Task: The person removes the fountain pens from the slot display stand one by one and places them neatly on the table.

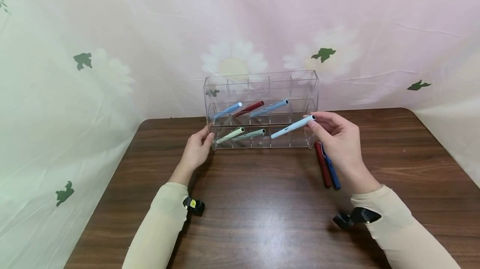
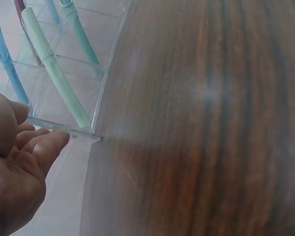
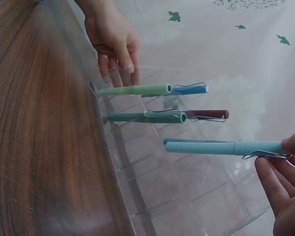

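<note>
My right hand (image 1: 339, 140) pinches a light blue pen (image 1: 294, 126) by its capped end, thumb and fingers around the clip. The pen slants over the front row of a clear acrylic pen rack (image 1: 261, 148). My left hand (image 1: 196, 148) holds the rack's left side wall, thumb on one face and fingers on the other, as the left wrist view shows. A light green pen (image 3: 132, 90) and a dark green pen (image 3: 142, 117) stand in the front row. Behind them lean a blue pen (image 1: 228, 110), a dark red pen (image 1: 249, 108) and another blue pen (image 1: 271, 107).
A dark red pen (image 1: 323, 165) and a dark blue pen (image 1: 331, 168) lie side by side on the brown wooden table (image 1: 255, 202), below my right hand. A pale floral cloth (image 1: 168, 52) hangs right behind the rack.
</note>
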`<state>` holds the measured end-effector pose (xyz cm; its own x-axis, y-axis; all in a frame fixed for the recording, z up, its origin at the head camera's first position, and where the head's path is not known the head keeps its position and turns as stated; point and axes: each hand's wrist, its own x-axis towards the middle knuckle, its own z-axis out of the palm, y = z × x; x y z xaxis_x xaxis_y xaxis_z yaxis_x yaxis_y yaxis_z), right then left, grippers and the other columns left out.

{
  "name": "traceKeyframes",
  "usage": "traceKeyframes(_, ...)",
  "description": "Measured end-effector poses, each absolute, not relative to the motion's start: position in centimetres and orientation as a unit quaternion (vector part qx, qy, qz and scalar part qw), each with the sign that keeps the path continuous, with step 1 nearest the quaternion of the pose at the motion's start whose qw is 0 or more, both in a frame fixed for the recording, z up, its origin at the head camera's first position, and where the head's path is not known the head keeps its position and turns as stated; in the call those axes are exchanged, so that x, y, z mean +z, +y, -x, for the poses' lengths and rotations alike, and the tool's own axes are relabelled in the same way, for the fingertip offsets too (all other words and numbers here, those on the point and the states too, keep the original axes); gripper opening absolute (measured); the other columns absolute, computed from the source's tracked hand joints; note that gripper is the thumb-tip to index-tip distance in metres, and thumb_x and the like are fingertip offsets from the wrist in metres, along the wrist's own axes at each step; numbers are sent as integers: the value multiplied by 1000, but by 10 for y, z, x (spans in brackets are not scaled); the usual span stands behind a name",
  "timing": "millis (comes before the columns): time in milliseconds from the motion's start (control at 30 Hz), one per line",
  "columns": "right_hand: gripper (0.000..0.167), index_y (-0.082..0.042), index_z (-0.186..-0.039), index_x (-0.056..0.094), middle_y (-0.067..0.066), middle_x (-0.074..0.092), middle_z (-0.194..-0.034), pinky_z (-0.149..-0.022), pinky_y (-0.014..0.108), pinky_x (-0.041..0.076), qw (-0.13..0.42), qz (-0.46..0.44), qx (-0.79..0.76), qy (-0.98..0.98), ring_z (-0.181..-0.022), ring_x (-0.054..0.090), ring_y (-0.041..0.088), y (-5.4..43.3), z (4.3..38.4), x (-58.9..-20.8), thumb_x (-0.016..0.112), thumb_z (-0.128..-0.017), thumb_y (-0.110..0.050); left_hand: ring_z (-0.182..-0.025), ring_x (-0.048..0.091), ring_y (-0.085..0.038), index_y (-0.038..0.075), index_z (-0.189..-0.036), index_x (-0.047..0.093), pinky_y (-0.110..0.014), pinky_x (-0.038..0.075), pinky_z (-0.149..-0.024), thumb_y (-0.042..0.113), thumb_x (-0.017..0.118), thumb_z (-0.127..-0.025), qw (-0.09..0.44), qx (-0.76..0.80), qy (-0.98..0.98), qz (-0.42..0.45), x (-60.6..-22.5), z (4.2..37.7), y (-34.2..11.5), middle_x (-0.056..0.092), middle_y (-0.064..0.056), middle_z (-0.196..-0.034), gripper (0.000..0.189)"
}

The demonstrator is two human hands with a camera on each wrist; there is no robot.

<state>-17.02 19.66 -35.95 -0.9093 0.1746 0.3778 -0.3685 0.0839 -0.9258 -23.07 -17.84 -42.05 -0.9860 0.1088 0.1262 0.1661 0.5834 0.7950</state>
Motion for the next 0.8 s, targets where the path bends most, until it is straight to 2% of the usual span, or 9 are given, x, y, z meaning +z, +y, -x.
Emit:
traceKeyframes(300, 27, 6, -125, 75, -16, 82, -102, -73, 15, 63, 231, -77, 608, -755, -88, 79, 3, 206, 164, -352, 76, -100, -3, -122, 67, -33, 3, -162, 47, -53, 56, -105, 19, 52, -115, 31, -451, -889, 74, -422, 231, -179, 66, -24, -147, 49)
traceKeyframes(433, 27, 6, -125, 76, -15, 82, -103, -74, 14, 62, 242, -75, 604, -756, -88, 78, 1, 211, 162, -351, 76, -99, -1, -130, 66, -33, 3, -162, 47, -54, 55, -111, 19, 53, -115, 30, -452, -888, 73, -422, 232, -179, 66, -23, -148, 50)
traceKeyframes(600, 26, 4, -125, 77, -15, 81, -102, -79, 12, 61, 253, -73, 594, -760, -88, 78, 1, 217, 159, -352, 76, -99, 0, -129, 67, -35, 4, -162, 48, -54, 55, -110, 19, 53, -115, 32, -453, -888, 74, -423, 233, -179, 67, -23, -146, 49)
traceKeyframes(800, 27, 3, -127, 76, -19, 80, -99, -80, 11, 60, 254, -57, 572, -778, -87, 77, 1, 225, 154, -351, 75, -101, -4, -137, 65, -37, 3, -162, 48, -55, 53, -116, 18, 54, -115, 34, -456, -886, 76, -423, 233, -179, 67, -24, -146, 50)
